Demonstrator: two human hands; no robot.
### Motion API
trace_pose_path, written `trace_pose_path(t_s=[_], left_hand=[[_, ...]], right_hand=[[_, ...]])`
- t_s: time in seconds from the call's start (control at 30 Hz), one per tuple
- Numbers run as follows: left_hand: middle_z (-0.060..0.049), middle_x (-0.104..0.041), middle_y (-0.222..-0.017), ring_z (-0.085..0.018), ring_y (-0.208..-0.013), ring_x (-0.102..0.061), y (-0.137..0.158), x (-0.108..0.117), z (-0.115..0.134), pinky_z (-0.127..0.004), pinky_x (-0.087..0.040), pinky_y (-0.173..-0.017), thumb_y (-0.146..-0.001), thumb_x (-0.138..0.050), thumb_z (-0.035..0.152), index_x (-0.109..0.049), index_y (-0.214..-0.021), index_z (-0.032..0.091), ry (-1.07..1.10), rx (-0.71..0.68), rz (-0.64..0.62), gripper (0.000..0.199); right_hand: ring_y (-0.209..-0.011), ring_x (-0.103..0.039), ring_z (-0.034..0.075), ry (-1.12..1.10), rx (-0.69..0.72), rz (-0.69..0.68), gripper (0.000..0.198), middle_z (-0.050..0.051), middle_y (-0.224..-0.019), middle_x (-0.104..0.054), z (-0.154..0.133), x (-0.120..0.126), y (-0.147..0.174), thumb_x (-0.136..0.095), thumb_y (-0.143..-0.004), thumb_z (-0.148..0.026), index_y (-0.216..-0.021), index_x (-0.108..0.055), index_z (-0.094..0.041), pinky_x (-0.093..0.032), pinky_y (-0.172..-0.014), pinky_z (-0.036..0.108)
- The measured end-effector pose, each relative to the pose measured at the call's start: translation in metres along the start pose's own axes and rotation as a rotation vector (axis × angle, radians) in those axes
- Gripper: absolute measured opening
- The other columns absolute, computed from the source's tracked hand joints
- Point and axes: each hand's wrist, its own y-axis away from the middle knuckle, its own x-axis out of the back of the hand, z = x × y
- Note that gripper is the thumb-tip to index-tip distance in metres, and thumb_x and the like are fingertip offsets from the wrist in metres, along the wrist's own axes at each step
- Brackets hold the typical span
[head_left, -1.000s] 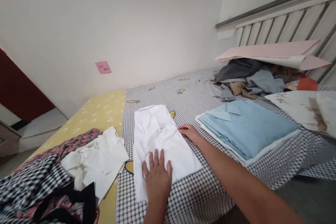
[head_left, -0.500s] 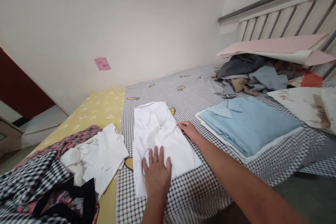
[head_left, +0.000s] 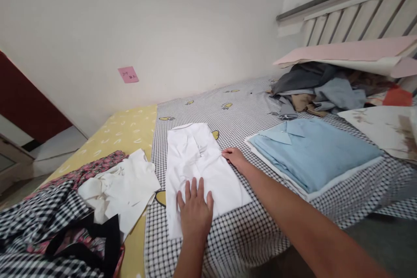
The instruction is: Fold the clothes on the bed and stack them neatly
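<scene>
A white shirt point(head_left: 195, 156), folded into a long shape with its collar toward the wall, lies on the checked cloth. My left hand point(head_left: 196, 215) rests flat on its near part, fingers spread. At the shirt's right edge, my right hand point(head_left: 235, 157) has its fingers closed in a pinch on the fabric; the fingertips are partly hidden. To the right of that hand lies a folded light blue shirt point(head_left: 316, 152) on top of a white piece.
Crumpled white cloth point(head_left: 127, 182) and black-and-white checked clothing point(head_left: 42, 213) lie at left on a yellow cloth point(head_left: 125, 130). A pile of grey clothes point(head_left: 339, 93) sits at back right under a pink sheet point(head_left: 352, 52). A pink note point(head_left: 128, 74) is on the wall.
The view has shifted slightly. Both hands keep about the same places on the white shirt, which looks unchanged.
</scene>
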Motion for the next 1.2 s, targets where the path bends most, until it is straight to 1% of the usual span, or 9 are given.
trace_pose_path(t_s=[0.17, 0.3, 0.47, 0.6, 0.67, 0.73, 0.9, 1.07, 1.2], left_hand=[[-0.008, -0.046, -0.158, -0.033, -0.149, -0.04, 0.0, -0.001, 0.0, -0.065, -0.034, -0.119, -0.101, -0.038, 0.036, -0.047, -0.15, 0.024, -0.023, 0.007, 0.012, 0.051], [-0.008, -0.047, -0.157, -0.033, -0.148, -0.04, -0.001, -0.004, -0.001, -0.065, -0.034, -0.119, -0.101, -0.039, 0.036, -0.048, -0.15, 0.024, -0.018, 0.008, 0.024, 0.052], [-0.007, -0.048, -0.157, -0.033, -0.148, -0.041, -0.001, -0.006, -0.001, -0.064, -0.033, -0.12, -0.1, -0.04, 0.036, -0.049, -0.15, 0.025, 0.005, 0.016, 0.037, 0.051], [-0.008, -0.048, -0.157, -0.033, -0.149, -0.04, 0.0, -0.007, -0.001, -0.064, -0.031, -0.12, -0.1, -0.04, 0.037, -0.048, -0.15, 0.025, 0.024, 0.022, 0.036, 0.052], [-0.008, -0.048, -0.158, -0.033, -0.149, -0.04, 0.0, -0.006, 0.0, -0.064, -0.031, -0.12, -0.101, -0.039, 0.036, -0.048, -0.15, 0.025, 0.029, 0.021, 0.032, 0.052], [-0.008, -0.048, -0.158, -0.033, -0.149, -0.04, 0.0, -0.005, 0.0, -0.064, -0.032, -0.12, -0.101, -0.04, 0.036, -0.048, -0.15, 0.025, 0.036, 0.018, 0.027, 0.052], [-0.009, -0.047, -0.158, -0.034, -0.15, -0.038, 0.001, -0.002, 0.002, -0.065, -0.031, -0.121, -0.101, -0.038, 0.039, -0.046, -0.151, 0.023, 0.078, 0.026, 0.022, 0.053], [-0.009, -0.047, -0.159, -0.034, -0.15, -0.037, 0.002, 0.002, 0.005, -0.064, -0.029, -0.122, -0.101, -0.039, 0.041, -0.047, -0.151, 0.024, 0.122, 0.043, -0.009, 0.054], [-0.01, -0.041, -0.163, -0.035, -0.154, -0.028, -0.005, 0.003, -0.001, -0.067, -0.021, -0.123, -0.099, -0.041, 0.048, -0.044, -0.153, 0.025, 0.28, 0.054, -0.118, 0.059]], right_hand=[[-0.067, -0.061, 0.015, 0.234, 0.048, -0.108, 0.004, 0.0, -0.074, -0.069, -0.027, 0.007, -0.016, -0.069, -0.077, -0.024, -0.074, -0.071, -0.021, -0.049, -0.066, 0.027], [-0.082, -0.063, 0.02, 0.498, 0.133, -0.014, 0.008, 0.006, -0.097, -0.069, -0.049, 0.016, -0.019, -0.068, -0.076, -0.014, -0.072, -0.07, -0.02, -0.048, -0.086, 0.036], [-0.12, -0.056, 0.033, 0.716, 0.261, 0.182, 0.035, 0.017, -0.131, -0.061, -0.055, 0.002, 0.013, -0.05, -0.092, -0.014, -0.121, -0.069, -0.023, -0.033, -0.109, 0.053], [-0.146, -0.036, 0.031, 0.828, 0.483, -0.105, 0.041, 0.002, -0.152, -0.054, -0.034, -0.022, 0.048, -0.055, -0.097, -0.031, -0.137, -0.061, -0.041, -0.013, -0.122, 0.056], [-0.152, -0.028, 0.033, 0.878, 0.491, -0.273, 0.044, -0.003, -0.159, -0.047, -0.024, -0.028, 0.057, -0.056, -0.098, -0.042, -0.142, -0.056, -0.046, -0.007, -0.122, 0.064], [-0.154, -0.024, 0.034, 0.911, 0.424, -0.31, 0.048, -0.002, -0.164, -0.04, -0.017, -0.029, 0.06, -0.051, -0.1, -0.045, -0.148, -0.05, -0.045, -0.008, -0.12, 0.068], [-0.155, -0.024, 0.032, 1.001, 0.346, -0.131, 0.054, 0.004, -0.168, -0.031, -0.005, -0.007, 0.085, -0.038, -0.104, -0.039, -0.158, -0.037, -0.034, -0.017, -0.121, 0.062], [-0.15, -0.034, 0.032, 1.127, 0.491, -0.018, 0.05, 0.003, -0.16, -0.046, 0.028, 0.036, 0.151, -0.039, -0.103, -0.041, -0.153, -0.047, -0.035, -0.022, -0.12, 0.06], [-0.147, -0.038, 0.033, 1.186, 0.587, 0.16, 0.048, 0.007, -0.154, -0.053, 0.041, 0.051, 0.198, -0.037, -0.104, -0.036, -0.149, -0.052, -0.028, -0.021, -0.119, 0.059]])
